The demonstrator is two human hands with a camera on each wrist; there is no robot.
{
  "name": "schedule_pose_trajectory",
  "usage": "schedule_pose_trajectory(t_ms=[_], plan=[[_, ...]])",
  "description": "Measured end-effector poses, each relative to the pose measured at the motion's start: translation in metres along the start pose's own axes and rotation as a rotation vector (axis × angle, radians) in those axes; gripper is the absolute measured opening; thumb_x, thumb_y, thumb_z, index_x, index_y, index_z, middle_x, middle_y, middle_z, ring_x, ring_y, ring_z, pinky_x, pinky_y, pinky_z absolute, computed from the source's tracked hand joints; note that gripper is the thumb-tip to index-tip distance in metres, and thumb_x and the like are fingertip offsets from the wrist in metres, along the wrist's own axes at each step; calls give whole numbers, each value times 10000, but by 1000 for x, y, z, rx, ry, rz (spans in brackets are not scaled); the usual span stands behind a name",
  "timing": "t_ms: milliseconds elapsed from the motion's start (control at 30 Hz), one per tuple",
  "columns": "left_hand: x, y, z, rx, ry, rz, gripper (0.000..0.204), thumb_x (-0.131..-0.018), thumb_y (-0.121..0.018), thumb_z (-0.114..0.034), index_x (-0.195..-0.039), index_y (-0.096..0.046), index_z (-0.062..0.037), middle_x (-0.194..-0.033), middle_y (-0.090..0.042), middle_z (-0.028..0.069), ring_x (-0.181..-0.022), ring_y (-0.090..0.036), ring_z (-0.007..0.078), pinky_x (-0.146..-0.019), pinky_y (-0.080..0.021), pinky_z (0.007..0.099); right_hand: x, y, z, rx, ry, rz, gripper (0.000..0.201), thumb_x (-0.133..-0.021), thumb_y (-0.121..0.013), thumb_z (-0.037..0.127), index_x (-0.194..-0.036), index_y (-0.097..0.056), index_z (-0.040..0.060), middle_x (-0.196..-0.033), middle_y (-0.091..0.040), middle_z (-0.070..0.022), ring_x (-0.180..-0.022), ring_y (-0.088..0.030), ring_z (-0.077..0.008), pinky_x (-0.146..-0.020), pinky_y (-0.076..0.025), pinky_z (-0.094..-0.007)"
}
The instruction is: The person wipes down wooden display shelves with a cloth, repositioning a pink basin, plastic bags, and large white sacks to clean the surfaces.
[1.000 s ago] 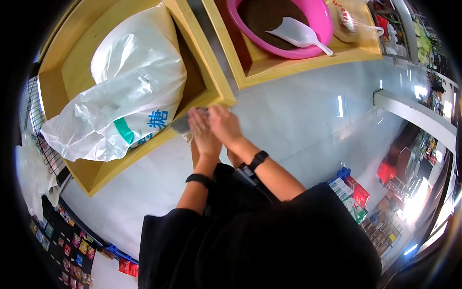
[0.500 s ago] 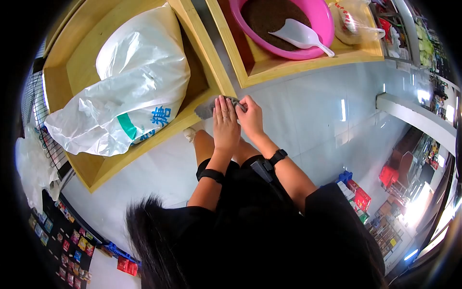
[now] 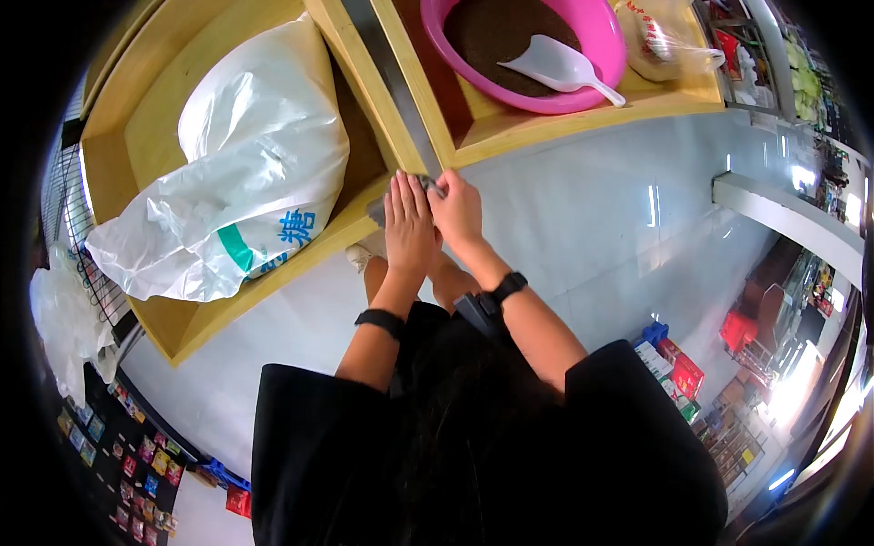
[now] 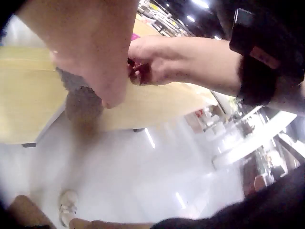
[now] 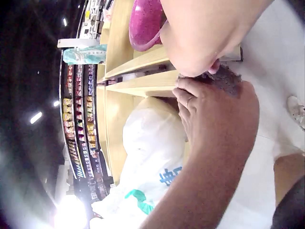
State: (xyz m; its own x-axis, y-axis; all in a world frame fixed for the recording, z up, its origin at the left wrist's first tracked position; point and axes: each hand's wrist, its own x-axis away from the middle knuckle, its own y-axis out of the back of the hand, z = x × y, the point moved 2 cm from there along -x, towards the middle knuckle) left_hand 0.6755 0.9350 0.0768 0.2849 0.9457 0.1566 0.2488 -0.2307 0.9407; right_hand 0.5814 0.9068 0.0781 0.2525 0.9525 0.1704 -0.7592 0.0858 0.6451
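A grey cloth [image 3: 376, 213] lies at the near corner of the left wooden bin [image 3: 223, 300], mostly covered by the hands in the head view. My left hand [image 3: 410, 232], its fingers straight and together, presses flat over the cloth. Right beside it, my right hand [image 3: 458, 211] has curled fingers and pinches the cloth's other end. In the right wrist view, the cloth [image 5: 231, 80] shows bunched between the two hands. Behind my left hand, a large white plastic sack [image 3: 246, 173] with blue characters and a green band fills much of the bin.
A second wooden bin [image 3: 546, 132] stands to the right across a narrow gap. It holds a pink basin [image 3: 613, 55] of brown granular material, a white scoop [image 3: 557, 65] and a clear bag [image 3: 657, 45]. A wire rack [image 3: 77, 218] stands at the left.
Both hands have shifted rightward along the bin's front edge to its corner with the cloth. The right hand has closed in beside the left since half a second ago.
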Motion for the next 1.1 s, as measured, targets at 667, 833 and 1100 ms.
schedule_pose_trajectory(t_ms=[667,833,1100], plan=[[-30,-15,20,81,-26,-35,787,-821,-477,-342,-1331,-127,144,-1400,-150,329,-1325,-151,428,-1061,-173,487,-34,-13,14,23,58,-33,120,-730,-588,101,-716,-498,23,-652,-565,-164,-631,-554,-363,-553,-429,-423],[-60,-8,30,171,73,67,812,-838,-468,-351,-1337,-65,147,-1411,-132,320,-1319,-167,430,-1064,-171,484,-66,-22,38,105,116,14,108,-727,-565,119,-720,-500,33,-682,-561,-159,-683,-556,-360,-574,-426,-441],[-17,-16,6,67,17,-84,676,-864,-398,-297,-1325,-163,137,-1375,-173,356,-1307,-167,460,-1055,-180,504,-15,-4,3,20,-128,44,98,-720,-583,118,-728,-519,44,-700,-586,-157,-706,-563,-381,-603,-440,-456]])
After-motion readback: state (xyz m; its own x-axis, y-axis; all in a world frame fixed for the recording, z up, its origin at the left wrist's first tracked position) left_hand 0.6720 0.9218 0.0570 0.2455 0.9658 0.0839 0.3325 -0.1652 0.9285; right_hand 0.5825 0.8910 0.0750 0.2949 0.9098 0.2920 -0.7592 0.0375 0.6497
